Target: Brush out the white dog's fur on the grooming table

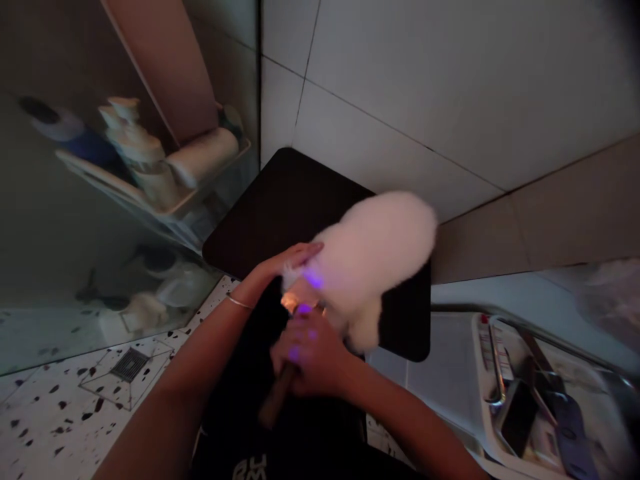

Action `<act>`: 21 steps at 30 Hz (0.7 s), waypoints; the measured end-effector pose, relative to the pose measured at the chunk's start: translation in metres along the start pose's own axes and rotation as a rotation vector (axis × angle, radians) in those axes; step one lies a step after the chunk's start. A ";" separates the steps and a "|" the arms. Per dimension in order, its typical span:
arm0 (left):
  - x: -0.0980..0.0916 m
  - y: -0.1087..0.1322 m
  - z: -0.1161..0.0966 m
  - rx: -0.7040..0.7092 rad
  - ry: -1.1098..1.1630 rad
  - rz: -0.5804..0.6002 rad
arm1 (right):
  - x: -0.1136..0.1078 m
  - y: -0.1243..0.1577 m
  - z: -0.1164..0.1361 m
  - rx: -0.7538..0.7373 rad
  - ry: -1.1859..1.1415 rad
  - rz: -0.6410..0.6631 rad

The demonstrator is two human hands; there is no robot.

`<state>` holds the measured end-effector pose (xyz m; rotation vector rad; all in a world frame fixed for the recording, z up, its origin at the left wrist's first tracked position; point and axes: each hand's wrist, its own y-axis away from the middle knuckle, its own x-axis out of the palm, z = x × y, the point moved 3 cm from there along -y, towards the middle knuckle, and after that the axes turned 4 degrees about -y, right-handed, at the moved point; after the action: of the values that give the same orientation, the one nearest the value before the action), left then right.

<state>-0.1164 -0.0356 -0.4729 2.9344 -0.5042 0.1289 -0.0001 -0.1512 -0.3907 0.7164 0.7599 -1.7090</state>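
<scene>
White fur is covering one plump form (380, 240), which is lying on one black board (280, 200) and reaching past its edge at one o'clock. Taking that form as the clock's centre, the left hand (297, 257) is touching the fur at nine o'clock; whether its fingers are pinching anything, I cannot tell. One bangle (240, 302) is circling the left wrist. At seven o'clock the right hand (313, 353) is closing firmly around one wooden-handled tool (274, 399), whose butt is pointing down toward seven; its far end is blurring beside the fur. Between nine and ten, one basket (173, 212) is holding at least two pump bottles (145, 160). One floor drain (130, 363) is showing at eight. Between four and five, one white tray (493, 437) is holding several items.
</scene>
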 end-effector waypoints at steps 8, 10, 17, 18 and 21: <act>0.008 0.016 -0.011 -0.019 -0.099 0.135 | -0.009 0.045 0.040 -0.177 -0.048 0.165; 0.009 0.016 -0.007 -0.086 -0.025 0.084 | -0.007 0.035 0.027 -0.126 -0.007 0.144; 0.011 0.018 0.003 -0.139 0.201 -0.054 | 0.007 0.018 0.024 -0.187 0.042 0.075; 0.012 0.018 0.005 -0.144 0.220 -0.054 | 0.006 0.024 0.034 -0.252 -0.012 0.103; 0.014 0.015 0.009 -0.151 0.329 -0.118 | 0.000 0.036 0.048 -0.246 -0.092 0.164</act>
<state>-0.1082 -0.0558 -0.4784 2.7100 -0.2772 0.5226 0.0303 -0.1965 -0.3660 0.5121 0.8081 -1.4596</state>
